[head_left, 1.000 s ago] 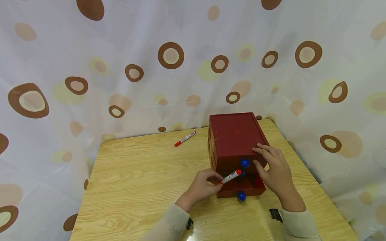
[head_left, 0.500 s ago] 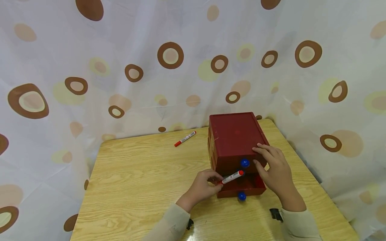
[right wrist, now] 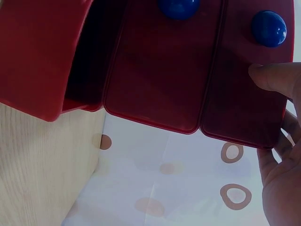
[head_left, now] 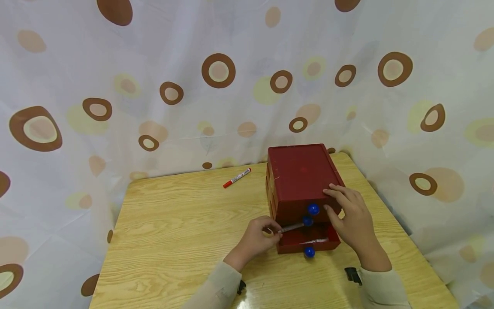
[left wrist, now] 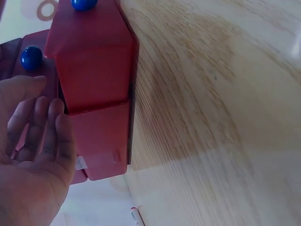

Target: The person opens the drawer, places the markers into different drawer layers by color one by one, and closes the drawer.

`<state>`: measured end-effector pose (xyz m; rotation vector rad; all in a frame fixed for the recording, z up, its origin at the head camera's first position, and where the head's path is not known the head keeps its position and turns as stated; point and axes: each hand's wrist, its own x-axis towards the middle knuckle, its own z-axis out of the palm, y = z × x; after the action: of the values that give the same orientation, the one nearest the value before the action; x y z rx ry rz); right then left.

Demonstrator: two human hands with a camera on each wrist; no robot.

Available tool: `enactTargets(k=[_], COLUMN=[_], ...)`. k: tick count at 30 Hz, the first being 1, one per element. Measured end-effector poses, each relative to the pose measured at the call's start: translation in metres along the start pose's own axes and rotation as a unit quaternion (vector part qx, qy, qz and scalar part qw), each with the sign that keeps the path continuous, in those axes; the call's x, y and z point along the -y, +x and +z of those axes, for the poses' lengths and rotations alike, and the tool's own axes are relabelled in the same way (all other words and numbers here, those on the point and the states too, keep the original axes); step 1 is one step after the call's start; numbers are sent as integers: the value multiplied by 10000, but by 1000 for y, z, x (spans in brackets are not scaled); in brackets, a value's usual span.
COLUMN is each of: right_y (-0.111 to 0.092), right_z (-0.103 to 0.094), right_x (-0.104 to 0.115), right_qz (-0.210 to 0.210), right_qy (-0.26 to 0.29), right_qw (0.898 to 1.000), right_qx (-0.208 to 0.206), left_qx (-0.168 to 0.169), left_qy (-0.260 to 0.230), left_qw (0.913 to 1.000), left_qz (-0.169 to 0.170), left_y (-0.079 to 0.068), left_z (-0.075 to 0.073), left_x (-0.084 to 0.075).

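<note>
A small red drawer cabinet with blue knobs stands on the table, its bottom drawer pulled out. My left hand is at the drawer's left rim, thumb and fingers parted. In the left wrist view no object shows between that hand's fingers. A white marker shows as a blurred streak inside the drawer, and a second faint streak runs from the left fingertips toward the middle knob. My right hand grips the cabinet's top right edge, thumb against the top drawer's front, fingers over the top.
Another red-capped marker lies on the wooden table, left of the cabinet near the back. A patterned curtain hangs behind and along the sides. Both upper drawers are closed.
The left fingers have parted from the marker, which has dropped into the open drawer. Earlier it was pinched, slanting over the drawer. The right hand has stayed in place.
</note>
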<state>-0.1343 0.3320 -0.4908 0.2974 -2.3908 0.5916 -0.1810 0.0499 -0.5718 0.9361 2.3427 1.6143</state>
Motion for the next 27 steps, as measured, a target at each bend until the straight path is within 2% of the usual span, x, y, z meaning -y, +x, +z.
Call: enactTargets(k=[14, 27], right_y=[-1, -2], right_z=[0, 2], right_x=[0, -3], right_qz=[-8, -37], right_qy=[-2, 11], right_qw=[10000, 10000], right_qx=[-23, -44], left_qx=[-103, -160], left_qy=[186, 532], left_qw=[9997, 9982], left_qz=[-133, -205], left_y=[0, 5], left_z=[-11, -33], left_x=[10, 21])
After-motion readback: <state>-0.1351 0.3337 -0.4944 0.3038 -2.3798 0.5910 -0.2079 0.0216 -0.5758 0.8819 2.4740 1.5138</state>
